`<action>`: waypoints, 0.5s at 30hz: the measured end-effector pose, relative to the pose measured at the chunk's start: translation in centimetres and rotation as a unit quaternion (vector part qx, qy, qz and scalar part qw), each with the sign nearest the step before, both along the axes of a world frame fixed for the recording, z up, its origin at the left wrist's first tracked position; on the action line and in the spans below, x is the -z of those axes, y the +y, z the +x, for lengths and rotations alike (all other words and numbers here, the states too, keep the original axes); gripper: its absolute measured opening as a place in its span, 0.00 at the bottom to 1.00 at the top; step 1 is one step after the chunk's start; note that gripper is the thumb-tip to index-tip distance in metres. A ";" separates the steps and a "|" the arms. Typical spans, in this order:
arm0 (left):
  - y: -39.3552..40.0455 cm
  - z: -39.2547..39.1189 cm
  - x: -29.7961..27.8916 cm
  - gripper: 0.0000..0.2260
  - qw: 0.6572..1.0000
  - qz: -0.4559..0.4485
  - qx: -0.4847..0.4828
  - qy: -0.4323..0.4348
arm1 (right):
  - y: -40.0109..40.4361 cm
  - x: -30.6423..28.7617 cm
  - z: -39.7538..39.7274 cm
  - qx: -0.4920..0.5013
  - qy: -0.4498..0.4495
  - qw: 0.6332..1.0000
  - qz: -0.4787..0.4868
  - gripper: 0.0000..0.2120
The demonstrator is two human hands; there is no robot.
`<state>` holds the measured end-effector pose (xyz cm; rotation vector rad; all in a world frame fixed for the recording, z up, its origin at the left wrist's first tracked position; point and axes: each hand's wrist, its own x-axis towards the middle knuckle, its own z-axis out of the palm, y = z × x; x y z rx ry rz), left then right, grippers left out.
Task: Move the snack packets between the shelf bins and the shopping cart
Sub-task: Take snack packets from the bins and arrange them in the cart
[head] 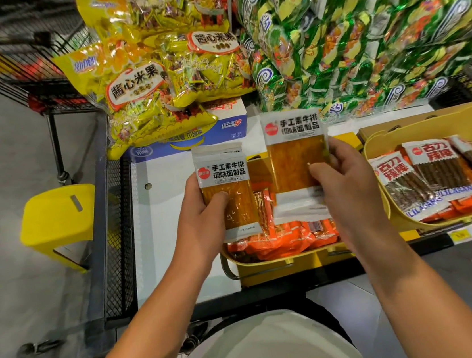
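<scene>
Snack packets fill a yellow bin; each hand, left hand and right hand, grips one.

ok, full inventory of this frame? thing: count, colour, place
held snack packets: at least two, white-labelled with orange contents, one in each hand above the front bin
front bin: one, yellow, shelf edge, holds orange packets
orange packets: count unclear, piled in front bin
right bin: one, yellow, right of front bin
dark stick snack packets: at least three, white and orange, in right bin
yellow snack bags: several, stacked top centre
green snack bags: many, top right
blue-and-white carton: one, under yellow bags
stool: one, yellow, floor left
shopping cart: black wire, top left
left hand: grips one packet
right hand: grips the other
</scene>
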<state>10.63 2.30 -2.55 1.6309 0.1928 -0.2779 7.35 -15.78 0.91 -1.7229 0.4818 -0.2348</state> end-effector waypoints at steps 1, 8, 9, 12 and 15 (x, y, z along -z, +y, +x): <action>0.0 0.0 -0.1 0.18 1.000 -0.012 -0.006 0.003 | 0.6 -0.2 0.0 -0.012 -0.004 0.999 0.039 0.17; -0.3 -0.2 -0.2 0.18 0.991 -0.135 -0.011 0.010 | 5.0 1.8 0.6 -0.076 0.029 0.997 0.003 0.24; -0.3 -0.4 -0.1 0.23 0.992 -0.126 -0.002 -0.003 | 5.6 2.0 0.7 -0.082 0.025 0.996 -0.002 0.24; -0.3 -0.8 0.0 0.29 0.993 -0.105 0.028 -0.037 | 6.9 2.6 0.9 -0.101 0.024 0.995 0.015 0.28; 0.2 -0.5 0.2 0.30 0.993 -0.087 0.043 -0.065 | 6.7 3.1 1.2 -0.129 0.029 0.989 0.066 0.27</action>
